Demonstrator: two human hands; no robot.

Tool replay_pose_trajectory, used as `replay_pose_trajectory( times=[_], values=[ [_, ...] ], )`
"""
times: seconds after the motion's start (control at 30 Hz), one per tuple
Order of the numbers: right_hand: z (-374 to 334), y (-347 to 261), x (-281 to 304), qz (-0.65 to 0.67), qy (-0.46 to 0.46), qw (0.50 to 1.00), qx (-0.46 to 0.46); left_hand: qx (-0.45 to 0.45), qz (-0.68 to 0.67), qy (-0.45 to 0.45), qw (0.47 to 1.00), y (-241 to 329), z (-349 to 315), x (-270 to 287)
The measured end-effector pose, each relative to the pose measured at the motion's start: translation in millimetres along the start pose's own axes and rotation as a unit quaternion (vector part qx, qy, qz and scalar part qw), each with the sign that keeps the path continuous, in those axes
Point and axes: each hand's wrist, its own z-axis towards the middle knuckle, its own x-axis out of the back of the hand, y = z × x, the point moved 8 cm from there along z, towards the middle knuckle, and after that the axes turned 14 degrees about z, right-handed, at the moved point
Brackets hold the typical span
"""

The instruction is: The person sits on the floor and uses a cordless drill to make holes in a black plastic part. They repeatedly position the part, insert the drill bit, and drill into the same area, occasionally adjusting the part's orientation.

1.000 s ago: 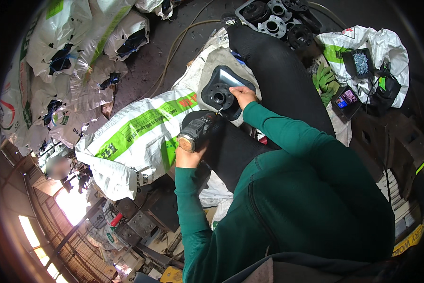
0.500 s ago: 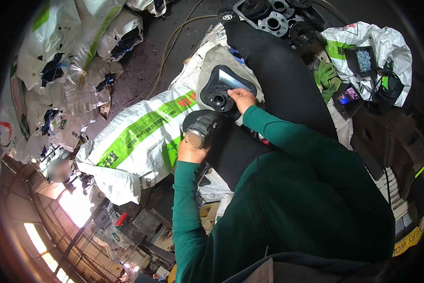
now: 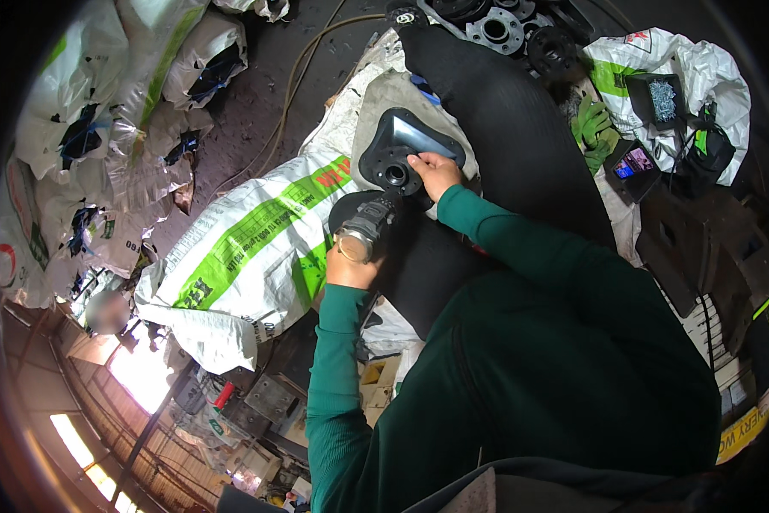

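My left hand (image 3: 350, 267) is closed around a grey and black power screwdriver (image 3: 367, 222), its nose pointing away from me at the near rim of a round black flange (image 3: 396, 174). I cannot make out whether the tip touches. This flange sits on a black plate with a shiny dished face (image 3: 414, 135), propped between my legs on a pale grey pad (image 3: 370, 120). With thumb and fingers, my right hand (image 3: 438, 173) grips the right side of the flange; whether a small screw is in the fingers is hidden.
A printed white sack (image 3: 256, 227) lies left of my legs. More stuffed sacks (image 3: 85, 68) are at far left. Black flanged parts (image 3: 497, 32) fill a tray ahead. To the right are a black box of screws (image 3: 661, 98), green gloves (image 3: 593, 128) and a lit phone (image 3: 634, 164).
The screwdriver's nose has come up closer to the flange's near edge. My right hand keeps its grip on the flange. The whole view has shifted slightly.
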Motion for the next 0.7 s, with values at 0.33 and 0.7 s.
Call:
replay_pose_trajectory(
  times=[0.33, 0.7],
  values=[
    [0.1, -32.1, 3.7, -0.001, -0.037, 0.995, 0.088, -0.041, -0.107, 0.081, 0.99, 34.7, -44.0, 24.5],
    [-79.6, -80.9, -13.3, 0.407, -0.274, 0.838, -0.238, -0.047, -0.202, 0.149, 0.967, 69.0, -100.9, 49.2]
  ],
)
